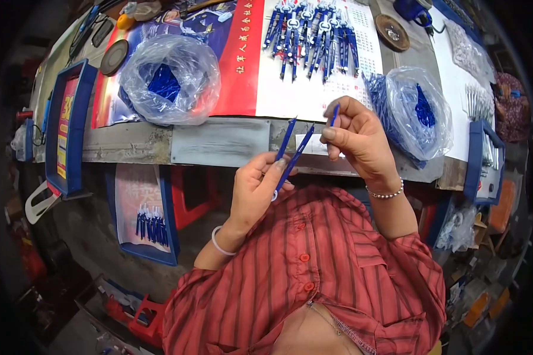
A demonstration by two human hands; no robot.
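My left hand [256,184] pinches a blue drawing compass [301,146] by its upper part, its two legs spread and pointing up and away from me. A bit of its white head shows below the fingers. To the right, my right hand [361,137] is raised near the table's front edge, a short slim blue part [335,113] between thumb and fingers. The blue part is apart from the compass legs. Beyond both hands, several blue compasses with white heads [314,38] lie in a pile on a printed sheet [275,97].
Clear plastic bags of blue parts stand on the table, one at left [202,77] and one at right [405,139]. Blue trays sit at far left [89,89] and right [474,160]. Below the table edge, another tray [172,251] holds several compasses. A round dish [391,32] lies beyond.
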